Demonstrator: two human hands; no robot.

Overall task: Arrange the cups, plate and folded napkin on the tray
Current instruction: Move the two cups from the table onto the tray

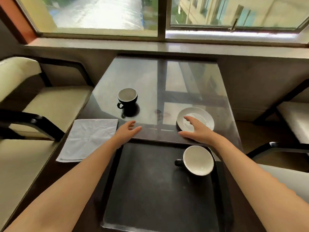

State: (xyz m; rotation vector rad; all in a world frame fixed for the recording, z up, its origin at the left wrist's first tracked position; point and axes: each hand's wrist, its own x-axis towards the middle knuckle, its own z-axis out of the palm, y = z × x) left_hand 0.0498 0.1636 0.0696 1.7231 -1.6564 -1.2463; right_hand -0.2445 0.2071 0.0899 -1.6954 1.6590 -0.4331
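One cup [198,160] is sitting in the tray's [150,190] far right corner; beyond the tray are lying the plate [203,115], second cup [127,97] and, leftward, the napkin [88,139]. The right hand [194,130] is hovering spread over the plate, the left hand [127,131] open, empty.

Two bare forearms enter from the lower edge, each ending in a bare hand: the left hand [127,131] and the right hand [196,131]. No sleeve, glove, watch, ring or bracelet shows on either arm as far as the frame reaches. Both forearms are slender and uncovered from elbow to wrist.
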